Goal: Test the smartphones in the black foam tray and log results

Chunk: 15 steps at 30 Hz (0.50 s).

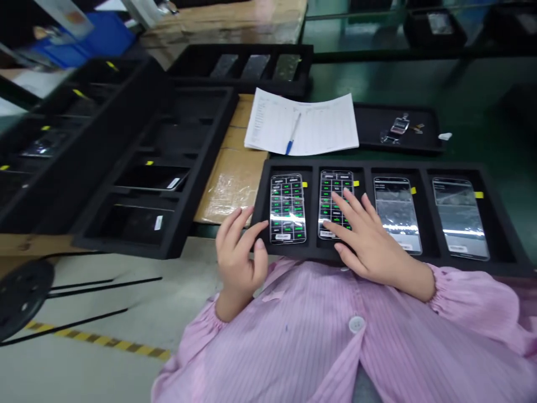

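A black foam tray (pixel 369 164) right in front of me holds several smartphones, one per slot. The leftmost smartphone (pixel 287 210) and the second smartphone (pixel 325 196) both show a grid of dark buttons with green text. Over the second one lies my right hand (pixel 367 240), fingers spread, a fingertip at the lower left of its screen. At the tray's left edge hovers my left hand (pixel 241 252), fingers apart and holding nothing, its index finger near the leftmost phone. The third smartphone (pixel 398 215) and the fourth smartphone (pixel 460 218) show mostly grey screens.
Behind the tray lie paper sheets (pixel 268 123) with a pen (pixel 293 134) on top. A small black tray (pixel 373 129) beside them holds a clear-and-metal piece (pixel 398 126). More foam trays (pixel 210 145) with phones stand left, next to a wrapped cardboard box (pixel 232 173).
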Available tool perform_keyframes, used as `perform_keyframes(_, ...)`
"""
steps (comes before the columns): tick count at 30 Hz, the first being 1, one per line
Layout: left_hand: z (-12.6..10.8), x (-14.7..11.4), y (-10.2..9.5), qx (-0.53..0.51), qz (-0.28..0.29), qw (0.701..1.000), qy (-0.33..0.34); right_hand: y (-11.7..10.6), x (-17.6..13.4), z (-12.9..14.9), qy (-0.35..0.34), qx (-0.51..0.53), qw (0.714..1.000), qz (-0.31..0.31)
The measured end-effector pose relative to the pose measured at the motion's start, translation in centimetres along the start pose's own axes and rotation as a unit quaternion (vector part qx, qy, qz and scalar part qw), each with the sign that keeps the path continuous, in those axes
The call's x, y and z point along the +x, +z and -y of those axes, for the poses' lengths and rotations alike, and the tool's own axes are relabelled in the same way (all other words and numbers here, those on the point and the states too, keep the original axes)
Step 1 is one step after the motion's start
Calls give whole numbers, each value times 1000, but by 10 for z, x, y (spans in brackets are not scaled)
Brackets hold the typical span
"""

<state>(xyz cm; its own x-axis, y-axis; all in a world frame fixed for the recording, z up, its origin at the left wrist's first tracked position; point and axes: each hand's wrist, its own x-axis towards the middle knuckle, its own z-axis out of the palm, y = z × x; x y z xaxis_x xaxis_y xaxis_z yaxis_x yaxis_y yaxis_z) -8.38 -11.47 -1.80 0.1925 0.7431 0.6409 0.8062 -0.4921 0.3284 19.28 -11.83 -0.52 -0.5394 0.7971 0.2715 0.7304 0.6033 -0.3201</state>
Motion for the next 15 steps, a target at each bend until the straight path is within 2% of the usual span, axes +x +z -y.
perform_keyframes(7, 8, -10, -2, 14, 65, 998, 0, 12, 1, -3, 25, -27, 999, -12)
perform_keyframes(11, 9, -11, 2, 29, 99, 994, 19, 5, -6, -4, 29, 2, 999, -34)
perform_keyframes(15, 12, -11, 4, 49, 113, 992, 41, -11, -13, -3, 40, 24, 998, -48)
